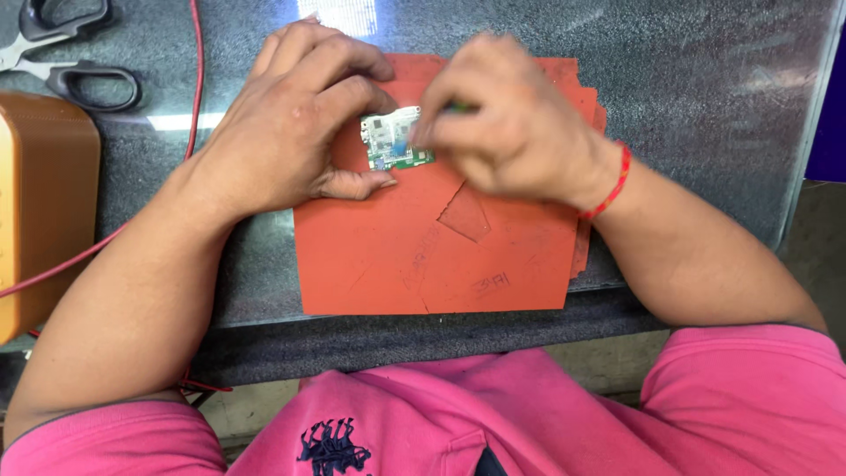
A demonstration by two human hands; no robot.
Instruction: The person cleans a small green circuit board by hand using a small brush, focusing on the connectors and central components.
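- Far left: tan box (40, 211) at the bench edge, scissors (66, 53) above it, red wire (192, 79) running past.
- Left hand (282, 123): fingers curled, thumb and fingertips pinning the small green circuit board (392, 141) flat on the orange mat (423, 247).
- Right hand (507, 123): closed in a pinch on a thin green-tipped tool (458, 107), probably a driver or pick; blurred, hard to tell.
- Step looks like fine work on the board's right edge. Next move calls for a firm hold and a light tool tip.
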